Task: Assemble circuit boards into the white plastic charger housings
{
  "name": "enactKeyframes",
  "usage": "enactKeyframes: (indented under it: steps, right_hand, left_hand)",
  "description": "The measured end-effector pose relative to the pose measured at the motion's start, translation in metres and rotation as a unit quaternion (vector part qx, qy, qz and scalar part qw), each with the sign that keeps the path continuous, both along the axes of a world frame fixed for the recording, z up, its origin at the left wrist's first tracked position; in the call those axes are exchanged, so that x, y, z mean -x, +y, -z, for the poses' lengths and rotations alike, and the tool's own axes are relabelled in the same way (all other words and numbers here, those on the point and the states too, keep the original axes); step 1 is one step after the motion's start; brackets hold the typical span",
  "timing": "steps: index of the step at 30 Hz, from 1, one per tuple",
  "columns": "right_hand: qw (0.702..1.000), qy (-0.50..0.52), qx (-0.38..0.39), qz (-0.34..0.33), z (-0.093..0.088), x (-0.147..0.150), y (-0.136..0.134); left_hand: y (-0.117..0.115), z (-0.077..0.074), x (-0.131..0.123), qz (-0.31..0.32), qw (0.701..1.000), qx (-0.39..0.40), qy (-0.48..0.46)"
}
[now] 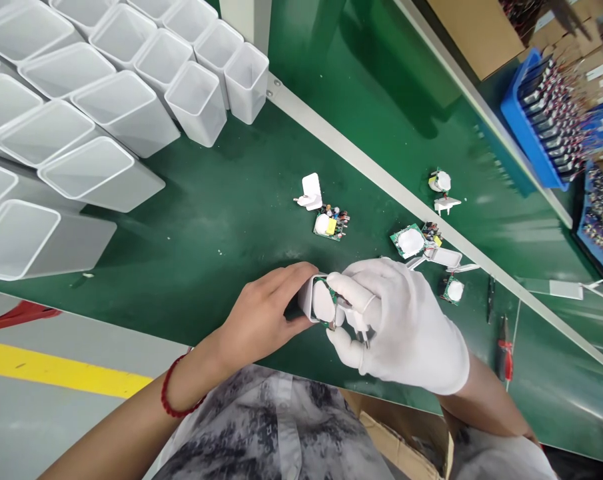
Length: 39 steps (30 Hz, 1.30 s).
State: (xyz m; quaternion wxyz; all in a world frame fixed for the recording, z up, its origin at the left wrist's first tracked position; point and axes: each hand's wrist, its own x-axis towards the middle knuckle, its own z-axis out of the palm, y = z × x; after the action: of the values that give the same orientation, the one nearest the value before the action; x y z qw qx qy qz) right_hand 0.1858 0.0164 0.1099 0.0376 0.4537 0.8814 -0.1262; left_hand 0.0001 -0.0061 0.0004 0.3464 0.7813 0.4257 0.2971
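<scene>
My bare left hand (264, 313) grips a small white charger housing (308, 300) over the green work surface (206, 220). A green circuit board (326, 303) with a white pad sits at the housing's open end. My right hand (406, 327), in a white glove, is closed on that board, its fingers pinching the board's edge. Both hands meet near the table's front edge.
Several white plastic shells (106, 87) stand stacked at the left. Loose boards (331, 223) and white plug parts (311, 192) lie ahead. More parts (441, 183) lie on the belt. Red-handled pliers (504, 347) lie at right. Blue trays (536, 113) of parts stand far right.
</scene>
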Motion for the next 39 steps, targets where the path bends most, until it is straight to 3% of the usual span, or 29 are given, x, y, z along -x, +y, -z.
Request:
enactKeyframes:
  steps: [12, 17, 23, 29, 32, 35, 37, 39]
  right_hand:
    - [0.999, -0.039, -0.021, -0.027, -0.008, 0.011, 0.001]
    - [0.994, -0.069, -0.066, -0.044, -0.011, 0.018, 0.000]
    - [0.996, -0.082, -0.021, -0.020, -0.010, 0.019, 0.000]
    - [0.992, -0.111, -0.053, -0.033, 0.000, 0.027, 0.000]
    - [0.995, -0.081, -0.033, -0.036, -0.005, 0.024, -0.003]
    - [0.999, 0.041, -0.030, 0.014, -0.013, -0.004, -0.004]
    - [0.986, 0.118, -0.061, 0.103, -0.008, -0.040, 0.002]
    - [0.952, 0.130, -0.128, 0.246, 0.007, -0.090, 0.017]
  left_hand:
    - [-0.001, 0.003, 0.000, 0.000, 1.000, -0.012, -0.003]
    - [-0.002, 0.005, 0.000, 0.005, 1.000, -0.002, -0.002]
    - [-0.002, 0.004, 0.000, 0.008, 1.000, 0.002, -0.006]
    - [-0.001, 0.005, 0.000, 0.010, 1.000, 0.005, -0.013]
    - [-0.001, 0.004, 0.000, 0.004, 1.000, 0.003, -0.009]
    - [-0.001, 0.003, 0.002, 0.008, 1.000, 0.000, -0.004]
    - [-0.002, 0.003, 0.004, 0.010, 1.000, 0.001, 0.004]
    - [-0.002, 0.003, 0.004, 0.007, 1.000, 0.009, 0.012]
